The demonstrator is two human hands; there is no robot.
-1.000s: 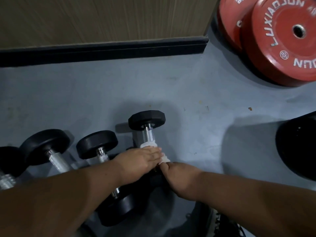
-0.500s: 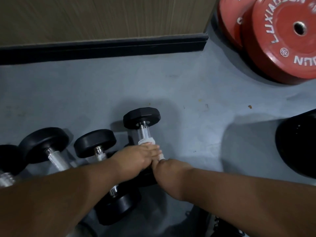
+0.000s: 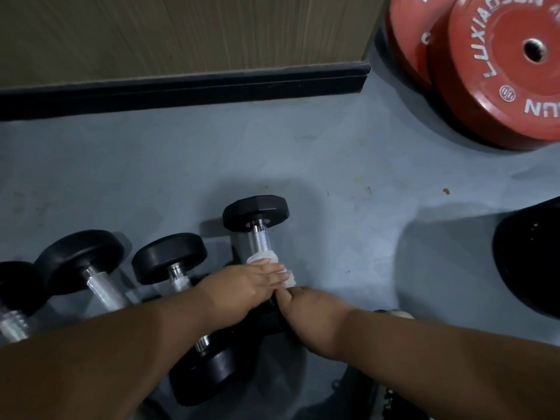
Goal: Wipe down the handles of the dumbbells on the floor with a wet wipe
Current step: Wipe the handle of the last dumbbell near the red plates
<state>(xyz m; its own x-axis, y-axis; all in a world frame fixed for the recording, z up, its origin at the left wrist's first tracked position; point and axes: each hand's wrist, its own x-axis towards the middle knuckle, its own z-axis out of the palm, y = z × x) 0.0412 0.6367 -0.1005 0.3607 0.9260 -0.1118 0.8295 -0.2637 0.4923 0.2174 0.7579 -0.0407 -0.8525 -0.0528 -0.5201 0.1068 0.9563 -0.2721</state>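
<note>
Dumbbell in hand: the rightmost dumbbell (image 3: 256, 216) lies on the grey floor (image 3: 181, 165), its far head pointing at the wall; its knurled handle (image 3: 261, 241) shows bare metal between that head and the wipe
Wet wipe: the white wet wipe (image 3: 263, 258) is wrapped round the near part of that handle, just under the fingers
Left hand: the left hand (image 3: 242, 286) lies over the wipe, fingers laid across it and bent over the bar, so it appears to be grasping wipe and handle together
Right hand: the right hand (image 3: 306, 307) sits at the near end of the same dumbbell, touching the left; its fingers are hidden beneath it, so I cannot tell whether it clasps anything
Step, as I judge it: wiping along this handle; the near stretch is covered, the far stretch is yet to be reached
Other dumbbells: three more lie to the left, the next dumbbell (image 3: 169, 262), a larger dumbbell (image 3: 80, 259) and one at the frame edge (image 3: 15, 298); whether their handles are wiped cannot be told
Left to do: finish this handle; the others, if not cleaned
</note>
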